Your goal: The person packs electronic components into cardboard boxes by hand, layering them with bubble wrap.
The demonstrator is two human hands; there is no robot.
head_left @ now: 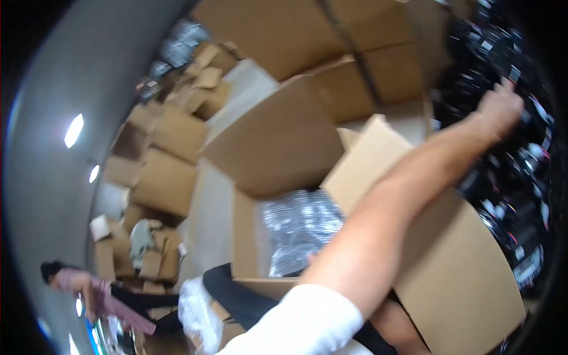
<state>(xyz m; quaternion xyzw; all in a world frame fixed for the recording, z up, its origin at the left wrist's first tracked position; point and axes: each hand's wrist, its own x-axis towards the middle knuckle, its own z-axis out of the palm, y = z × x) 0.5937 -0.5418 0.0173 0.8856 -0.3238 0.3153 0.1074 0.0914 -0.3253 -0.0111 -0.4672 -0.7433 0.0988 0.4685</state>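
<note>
My right hand (pixel 502 109), blurred, reaches out to the far right with its fingers bent together. They touch a small, dark, flat thing (pixel 514 73) in a heap of glossy black items (pixel 494 44) with pale labels and bits of coloured parts. I cannot make out its kind. Below my bare forearm stands an open cardboard box (pixel 272 160), with clear, shiny plastic-wrapped contents (pixel 302 228) inside. A small patch of skin, perhaps a fingertip of my left hand (pixel 312 258), shows at the box contents; the rest is hidden behind my right arm.
A wide box flap (pixel 461 278) sticks out under my arm. Large cartons (pixel 278 32) stand beyond the box. More cardboard boxes (pixel 165 177) are piled to the left. A clear plastic bag (pixel 198 316) lies at lower left, near another person (pixel 97 296) in pink clothing.
</note>
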